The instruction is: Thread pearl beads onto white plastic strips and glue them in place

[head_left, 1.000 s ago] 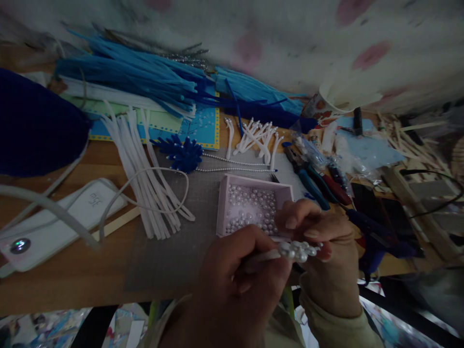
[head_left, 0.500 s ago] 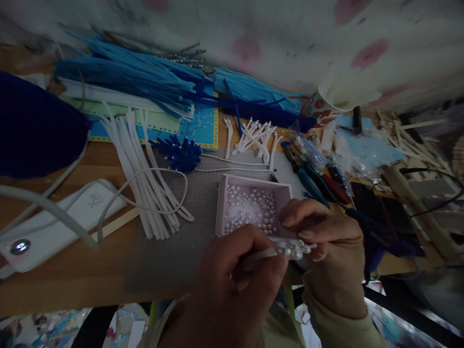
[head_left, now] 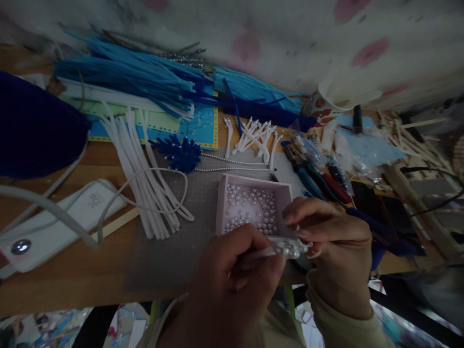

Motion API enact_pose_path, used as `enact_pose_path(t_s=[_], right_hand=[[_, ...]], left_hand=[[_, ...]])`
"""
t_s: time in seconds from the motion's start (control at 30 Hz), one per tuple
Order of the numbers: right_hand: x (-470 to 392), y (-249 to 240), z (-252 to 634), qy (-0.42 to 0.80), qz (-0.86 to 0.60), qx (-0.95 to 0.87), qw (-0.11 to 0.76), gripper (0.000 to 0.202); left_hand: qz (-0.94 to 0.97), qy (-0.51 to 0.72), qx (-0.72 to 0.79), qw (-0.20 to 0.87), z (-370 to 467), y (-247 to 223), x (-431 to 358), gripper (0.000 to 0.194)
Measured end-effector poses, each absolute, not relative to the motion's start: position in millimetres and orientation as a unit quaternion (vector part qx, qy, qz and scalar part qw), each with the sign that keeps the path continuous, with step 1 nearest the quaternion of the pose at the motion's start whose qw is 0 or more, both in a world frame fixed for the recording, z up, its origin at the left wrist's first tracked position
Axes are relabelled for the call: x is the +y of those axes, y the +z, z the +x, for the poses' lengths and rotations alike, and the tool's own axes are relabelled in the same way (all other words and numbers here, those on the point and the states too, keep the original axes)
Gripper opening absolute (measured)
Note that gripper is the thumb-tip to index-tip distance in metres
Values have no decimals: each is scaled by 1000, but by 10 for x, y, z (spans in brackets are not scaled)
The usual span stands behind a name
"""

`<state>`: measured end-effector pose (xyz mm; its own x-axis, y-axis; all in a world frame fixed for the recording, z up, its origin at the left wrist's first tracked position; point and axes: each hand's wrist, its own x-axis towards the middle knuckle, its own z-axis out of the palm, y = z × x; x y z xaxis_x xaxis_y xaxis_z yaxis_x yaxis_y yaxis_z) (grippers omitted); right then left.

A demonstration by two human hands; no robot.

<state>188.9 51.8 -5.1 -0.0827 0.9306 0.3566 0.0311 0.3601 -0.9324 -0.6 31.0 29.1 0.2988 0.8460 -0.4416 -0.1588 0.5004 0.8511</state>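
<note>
My left hand (head_left: 242, 275) is closed around the white stem of a pearl cluster (head_left: 290, 249), at the near edge of a pale pink box (head_left: 221, 205). Thumb and fingers of my right hand (head_left: 333, 241) pinch the cluster's right end. Many loose pearls (head_left: 266, 203) lie in the box. Behind it, white stems with pearl tips (head_left: 253, 137) rest in a small pile. Two bead strands (head_left: 235, 169) run from a blue pearl-tipped flower (head_left: 183, 154) to the right.
White pipe cleaners (head_left: 141, 179) and a white power bank (head_left: 72, 217) with a looping cable sit left. Blue pipe cleaners (head_left: 126, 67) lie behind. Pliers (head_left: 311, 179), plastic bags (head_left: 355, 150), a patterned cup (head_left: 321, 106) and wooden sticks (head_left: 416, 140) are right.
My right hand has shifted slightly to the right. The pearl cluster and my left hand have moved a little left. The rest of the table looks the same.
</note>
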Motion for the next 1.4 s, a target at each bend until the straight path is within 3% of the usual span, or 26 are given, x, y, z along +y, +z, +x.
enact_pose_path(t_s=[0.87,1.4], right_hand=[[504,127,1959,355,-411,-671,505,12],[438,147,1950,332,-415,-688,493,19]], left_hand=[[366,332,426,758,-41,244,339,27],[396,323,465,723,-69,252,346,24]])
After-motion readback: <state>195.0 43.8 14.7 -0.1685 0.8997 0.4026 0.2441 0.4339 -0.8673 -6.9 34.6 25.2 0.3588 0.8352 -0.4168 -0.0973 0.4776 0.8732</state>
